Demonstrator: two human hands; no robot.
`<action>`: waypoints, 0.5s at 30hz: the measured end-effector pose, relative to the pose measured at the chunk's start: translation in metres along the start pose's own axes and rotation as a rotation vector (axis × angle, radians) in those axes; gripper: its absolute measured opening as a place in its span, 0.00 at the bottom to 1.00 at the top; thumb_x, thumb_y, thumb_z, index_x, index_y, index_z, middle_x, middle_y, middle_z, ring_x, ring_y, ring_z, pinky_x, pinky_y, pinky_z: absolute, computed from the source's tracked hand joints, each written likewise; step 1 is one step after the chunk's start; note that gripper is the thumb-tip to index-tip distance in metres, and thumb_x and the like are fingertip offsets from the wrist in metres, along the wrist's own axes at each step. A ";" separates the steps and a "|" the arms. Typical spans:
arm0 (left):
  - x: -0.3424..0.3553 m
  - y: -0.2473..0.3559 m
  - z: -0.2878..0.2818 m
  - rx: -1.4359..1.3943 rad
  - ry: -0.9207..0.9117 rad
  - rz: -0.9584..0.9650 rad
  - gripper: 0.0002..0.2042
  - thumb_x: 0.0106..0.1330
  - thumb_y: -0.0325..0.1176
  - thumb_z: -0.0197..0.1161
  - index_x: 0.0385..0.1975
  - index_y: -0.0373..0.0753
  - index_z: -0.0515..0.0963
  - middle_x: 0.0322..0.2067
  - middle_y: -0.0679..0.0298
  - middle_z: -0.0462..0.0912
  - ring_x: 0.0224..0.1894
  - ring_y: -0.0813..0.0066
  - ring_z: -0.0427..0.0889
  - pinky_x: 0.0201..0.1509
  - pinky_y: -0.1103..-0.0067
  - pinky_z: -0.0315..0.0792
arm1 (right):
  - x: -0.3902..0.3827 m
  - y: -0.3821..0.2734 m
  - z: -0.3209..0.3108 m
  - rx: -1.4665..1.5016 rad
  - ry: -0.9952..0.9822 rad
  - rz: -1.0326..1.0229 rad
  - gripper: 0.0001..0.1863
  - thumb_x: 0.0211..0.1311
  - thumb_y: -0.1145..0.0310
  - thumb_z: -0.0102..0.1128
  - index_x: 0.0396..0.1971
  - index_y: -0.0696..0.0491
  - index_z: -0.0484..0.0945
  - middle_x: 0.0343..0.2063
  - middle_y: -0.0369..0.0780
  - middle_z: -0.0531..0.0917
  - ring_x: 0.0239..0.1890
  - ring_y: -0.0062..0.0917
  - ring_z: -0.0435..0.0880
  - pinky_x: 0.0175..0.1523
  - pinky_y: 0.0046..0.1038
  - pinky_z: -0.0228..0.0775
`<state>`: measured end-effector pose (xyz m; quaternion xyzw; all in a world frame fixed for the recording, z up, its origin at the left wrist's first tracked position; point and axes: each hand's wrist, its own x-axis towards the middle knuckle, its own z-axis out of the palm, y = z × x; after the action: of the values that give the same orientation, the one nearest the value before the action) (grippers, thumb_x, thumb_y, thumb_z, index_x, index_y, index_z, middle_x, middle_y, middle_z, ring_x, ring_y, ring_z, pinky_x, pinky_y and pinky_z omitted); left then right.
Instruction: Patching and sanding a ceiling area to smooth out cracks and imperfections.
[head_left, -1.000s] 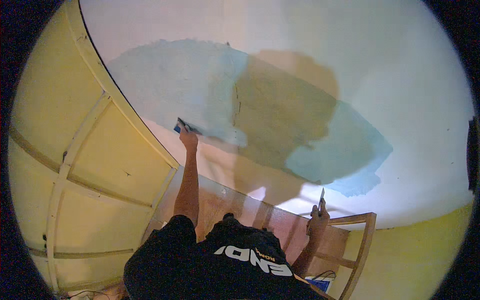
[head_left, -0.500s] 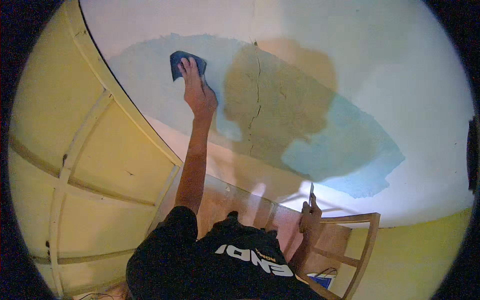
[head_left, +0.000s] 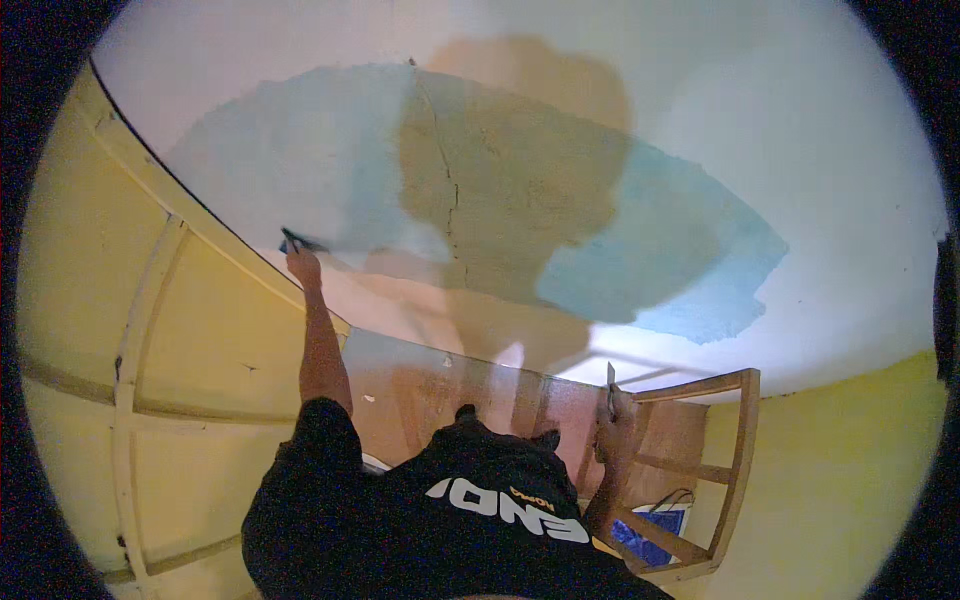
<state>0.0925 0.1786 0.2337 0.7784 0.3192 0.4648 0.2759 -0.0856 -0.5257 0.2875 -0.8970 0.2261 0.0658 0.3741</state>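
My left hand [head_left: 304, 262] is closed on a dark, wide scraper [head_left: 292, 240], held against the wall at the lower left edge of a pale blue patch [head_left: 255, 170], near the yellow trim. My right hand [head_left: 612, 428] is lower, beside a wooden frame, closed on a putty knife [head_left: 611, 376] with its pale blade upright. A thin crack [head_left: 452, 210] runs through the patch, under my large shadow. My dark T-shirt and forearms fill the lower middle.
At left stand yellow panels [head_left: 90, 300] with raised battens. A wooden ladder-like frame [head_left: 743, 440] is at lower right, with a blue-and-white bag [head_left: 640, 530] behind it. A wood-brown surface [head_left: 400, 380] lies below the wall; a yellow-green wall [head_left: 830, 460] is at right.
My left hand with the scraper went up onto the blue patch, then back down and farther left to its edge. The view has shifted somewhat; my right hand still holds the putty knife.
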 end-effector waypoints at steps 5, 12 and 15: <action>-0.063 0.083 0.031 -0.133 0.266 -0.167 0.26 0.73 0.35 0.50 0.68 0.31 0.64 0.54 0.36 0.78 0.54 0.38 0.79 0.57 0.61 0.74 | -0.013 -0.065 -0.035 0.118 -0.112 -0.182 0.28 0.69 0.62 0.58 0.68 0.51 0.68 0.15 0.33 0.68 0.14 0.20 0.67 0.20 0.31 0.61; -0.202 0.256 0.032 -0.110 0.070 -0.120 0.39 0.67 0.20 0.48 0.77 0.46 0.40 0.61 0.36 0.72 0.58 0.41 0.77 0.58 0.61 0.75 | -0.002 -0.088 -0.023 0.328 -0.072 -0.073 0.28 0.70 0.65 0.56 0.70 0.47 0.67 0.14 0.30 0.66 0.13 0.15 0.66 0.18 0.24 0.62; -0.257 0.287 0.021 -0.519 -0.107 -0.504 0.27 0.75 0.33 0.46 0.71 0.30 0.57 0.59 0.33 0.72 0.57 0.39 0.77 0.58 0.62 0.73 | -0.003 -0.073 -0.017 0.287 0.105 -0.126 0.27 0.71 0.65 0.55 0.70 0.46 0.68 0.17 0.29 0.68 0.13 0.14 0.65 0.17 0.24 0.61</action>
<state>0.0864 -0.2028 0.2923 0.6027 0.3577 0.4065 0.5862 -0.0556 -0.4913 0.3470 -0.8490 0.1957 -0.0375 0.4894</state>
